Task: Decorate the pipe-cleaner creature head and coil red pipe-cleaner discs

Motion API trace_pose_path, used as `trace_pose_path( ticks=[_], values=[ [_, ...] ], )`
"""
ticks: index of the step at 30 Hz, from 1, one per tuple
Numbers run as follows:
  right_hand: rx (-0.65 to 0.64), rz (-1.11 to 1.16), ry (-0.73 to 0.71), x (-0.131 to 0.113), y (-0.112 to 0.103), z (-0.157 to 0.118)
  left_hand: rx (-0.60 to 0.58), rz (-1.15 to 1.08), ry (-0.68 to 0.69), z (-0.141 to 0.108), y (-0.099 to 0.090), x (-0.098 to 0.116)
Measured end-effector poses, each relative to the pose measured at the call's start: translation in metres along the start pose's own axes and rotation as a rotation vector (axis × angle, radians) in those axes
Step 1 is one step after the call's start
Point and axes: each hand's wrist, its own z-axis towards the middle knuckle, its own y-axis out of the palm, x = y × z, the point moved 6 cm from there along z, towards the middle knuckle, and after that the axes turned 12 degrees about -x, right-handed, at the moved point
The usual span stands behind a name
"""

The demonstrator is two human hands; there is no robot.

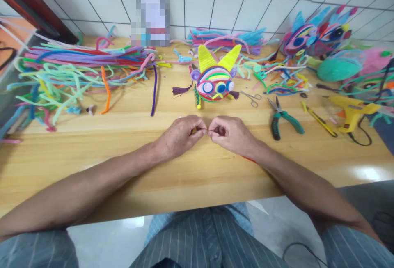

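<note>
My left hand (184, 134) and my right hand (230, 134) meet over the wooden table (123, 186), thumbs and fingertips pinched and nearly touching. Whatever sits between the fingertips is too small to make out. A bit of red strand (250, 159) shows beside my right forearm. Just beyond my hands stands a colourful striped figure (214, 83) with yellow ears, round eyes and dark purple tassels.
Pipe cleaners (92, 56) lie heaped at left, another bundle (227, 41) at the back. Scissors (253, 98), pliers (283, 118), a yellow cutter (321, 121) and a glue gun (349, 110) lie at right. More figures (297, 40) stand back right.
</note>
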Motion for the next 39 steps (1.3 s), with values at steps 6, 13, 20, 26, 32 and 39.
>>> trace_pose_path(
  ticks=[6, 13, 20, 26, 32, 39],
  values=[
    [-0.009, 0.097, 0.022, 0.001, -0.002, 0.001, 0.025, -0.207, -0.117, 0.000, 0.002, -0.013],
    [0.033, 0.366, 0.115, 0.007, 0.006, -0.002, 0.176, -0.684, -0.206, -0.005, 0.009, -0.012],
    [0.085, 0.470, 0.133, 0.004, 0.008, -0.003, 0.207, -1.033, -0.273, -0.002, 0.026, -0.018],
    [0.087, 0.335, 0.139, 0.007, 0.001, -0.002, 0.086, -0.631, -0.163, 0.004, 0.000, -0.012],
    [0.098, 0.061, 0.037, -0.003, -0.004, -0.004, -0.017, -0.282, -0.081, 0.004, -0.003, -0.009],
    [0.073, 0.152, 0.038, 0.000, -0.006, -0.002, 0.050, -0.186, 0.019, 0.002, -0.005, 0.000]
  ],
)
